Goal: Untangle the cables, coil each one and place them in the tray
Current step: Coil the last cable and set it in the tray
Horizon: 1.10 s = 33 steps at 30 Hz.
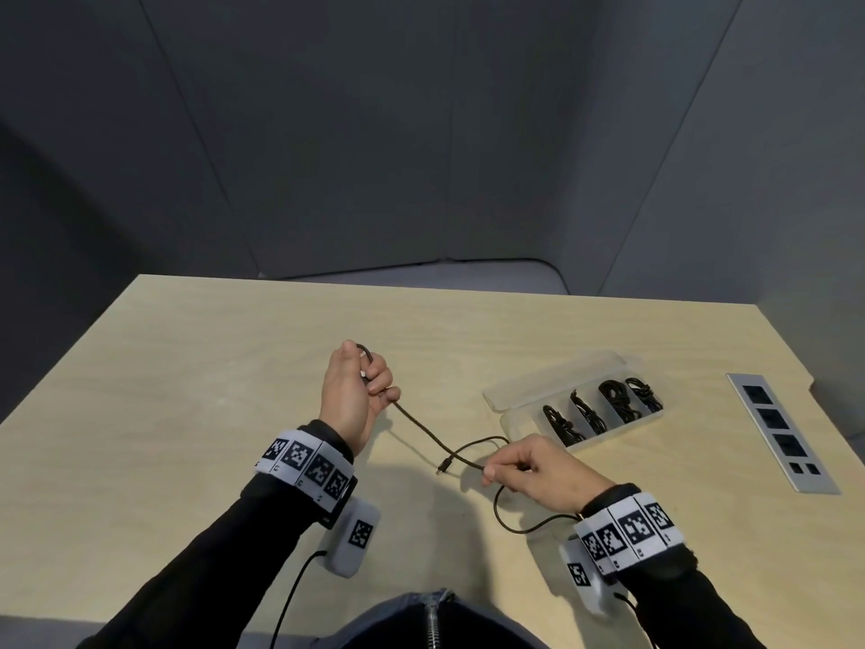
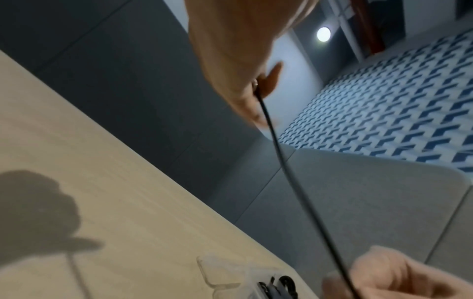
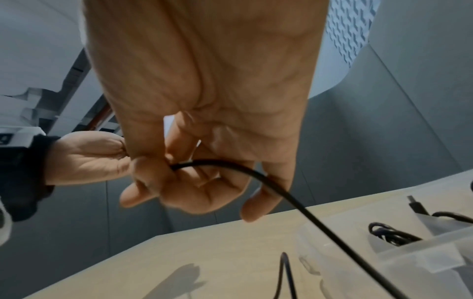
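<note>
A thin black cable (image 1: 423, 426) runs between my two hands above the wooden table (image 1: 196, 367). My left hand (image 1: 358, 391) is raised at centre left and grips one end of the cable (image 2: 271, 129) in curled fingers. My right hand (image 1: 524, 466) pinches the cable (image 3: 268, 178) further along between thumb and fingers; its free plug end (image 1: 442, 467) hangs just left of that hand, and a loop sags toward my right wrist. The clear plastic tray (image 1: 510, 421) lies to the right with several coiled black cables (image 1: 585, 414) in its compartments.
The tray's clear lid (image 1: 552, 374) lies open behind it. A grey metal socket panel (image 1: 781, 433) is set into the table at far right. Dark grey partition walls stand behind the table. My jacket zip (image 1: 433, 625) shows at the bottom edge.
</note>
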Available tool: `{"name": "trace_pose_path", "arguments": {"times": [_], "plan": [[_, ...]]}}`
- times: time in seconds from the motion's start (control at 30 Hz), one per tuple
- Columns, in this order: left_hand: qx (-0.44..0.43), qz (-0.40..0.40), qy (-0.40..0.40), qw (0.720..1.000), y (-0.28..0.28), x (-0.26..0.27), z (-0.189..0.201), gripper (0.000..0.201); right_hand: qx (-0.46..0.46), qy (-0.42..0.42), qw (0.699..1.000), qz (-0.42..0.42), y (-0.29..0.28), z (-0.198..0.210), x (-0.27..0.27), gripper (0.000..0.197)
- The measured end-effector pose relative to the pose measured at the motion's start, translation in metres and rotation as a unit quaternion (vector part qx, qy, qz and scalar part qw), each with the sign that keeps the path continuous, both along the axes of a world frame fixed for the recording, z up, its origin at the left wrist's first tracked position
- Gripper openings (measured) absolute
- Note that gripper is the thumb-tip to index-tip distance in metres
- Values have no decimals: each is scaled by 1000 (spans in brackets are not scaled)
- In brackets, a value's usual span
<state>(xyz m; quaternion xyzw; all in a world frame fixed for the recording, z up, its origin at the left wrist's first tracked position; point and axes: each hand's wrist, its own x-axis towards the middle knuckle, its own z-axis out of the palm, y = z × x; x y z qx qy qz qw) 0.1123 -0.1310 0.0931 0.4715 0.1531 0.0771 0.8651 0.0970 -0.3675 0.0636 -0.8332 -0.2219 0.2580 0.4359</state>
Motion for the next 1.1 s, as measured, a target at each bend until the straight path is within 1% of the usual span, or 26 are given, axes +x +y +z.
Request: {"name": "trace_pose_path", "arguments": {"times": [0.07,0.13,0.17,0.23,0.27,0.37,0.4,0.43,0.47,0.53,0.57,0.6,0.63,0.7,0.73,0.77,0.83,0.87,0.9,0.97,1.03,1.1], "plan": [[92,-18,27,995,2,1,-2,29,19,-9,1000,-10,-2,8,0,38],[194,-67,60,977,1,1,-5,31,44,-22,999,-9,-3,20,1,33],[221,-95,76,968,-1,0,-6,31,53,-32,998,-4,-2,27,1,27],[249,-141,99,953,-6,-1,-8,31,68,-49,996,-2,1,40,1,17],[260,-157,105,947,-8,0,-10,31,78,-54,995,-6,2,47,1,15],[244,-185,103,946,-11,-3,-13,29,103,-72,992,-25,0,62,4,14],[248,-197,97,943,-11,-4,-13,28,108,-81,991,-25,0,65,6,14],[275,-215,82,934,-11,-5,-13,27,108,-90,990,-22,1,67,7,14],[327,-240,59,912,-12,-6,-13,27,106,-98,989,-17,3,68,9,13],[430,-306,15,849,-15,-10,-12,31,104,-115,988,-13,8,67,13,13],[452,-340,-1,825,-17,-12,-12,33,106,-126,986,-19,10,66,16,14],[445,-364,-6,818,-20,-13,-12,35,108,-138,984,-31,11,65,20,15],[418,-380,-2,825,-23,-14,-9,38,109,-149,982,-48,11,63,24,17],[360,-387,11,849,-26,-14,-3,52,106,-165,977,-86,11,59,32,17],[343,-387,13,856,-28,-15,0,59,106,-167,975,-103,12,55,35,17],[334,-388,6,859,-28,-15,1,60,110,-166,973,-121,13,51,36,17],[329,-385,-25,862,-27,-15,0,49,130,-153,967,-157,15,42,37,17],[326,-370,-26,869,-27,-15,0,43,145,-140,963,-177,16,39,37,15],[318,-345,-17,883,-27,-14,-2,39,163,-119,959,-198,16,36,37,13],[283,-289,2,915,-28,-11,-4,37,185,-76,954,-222,17,29,34,12],[231,-255,21,939,-30,-10,-1,38,194,-46,956,-217,22,21,28,9],[178,-211,44,960,-31,-9,0,40,229,-22,950,-210,28,12,21,8]]}}
